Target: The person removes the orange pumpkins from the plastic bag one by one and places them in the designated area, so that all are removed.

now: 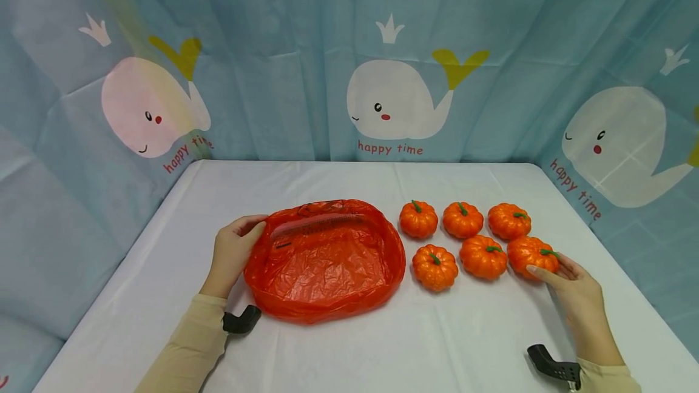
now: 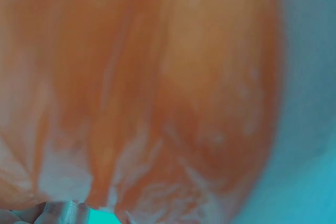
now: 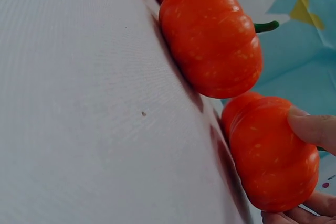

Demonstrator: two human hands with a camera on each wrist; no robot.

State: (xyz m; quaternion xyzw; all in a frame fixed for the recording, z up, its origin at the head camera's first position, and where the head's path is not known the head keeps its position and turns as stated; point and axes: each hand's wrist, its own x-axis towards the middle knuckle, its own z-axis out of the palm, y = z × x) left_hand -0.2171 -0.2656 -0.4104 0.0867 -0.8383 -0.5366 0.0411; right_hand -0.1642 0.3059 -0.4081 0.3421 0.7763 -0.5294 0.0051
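Observation:
A red plastic bag point(image 1: 327, 259) lies spread open on the white table, its mouth facing up. My left hand point(image 1: 232, 253) pinches the bag's left rim between thumb and fingers; in the left wrist view the bag point(image 2: 157, 103) fills most of the picture. At the right, my right hand point(image 1: 581, 296) grips the nearest-right small orange pumpkin point(image 1: 526, 256), thumb on one side and fingers on the other. The right wrist view shows this pumpkin point(image 3: 273, 156) in the fingers, low at the table surface. Beside it sits another pumpkin point(image 1: 483, 257) with a green stem.
More orange pumpkins stand between bag and right hand: one in front point(image 1: 435, 267), and three behind, left point(image 1: 418, 219), middle point(image 1: 462, 219) and right point(image 1: 509, 221). A blue curtain point(image 1: 284, 102) with whale prints hangs behind the table point(image 1: 349, 356).

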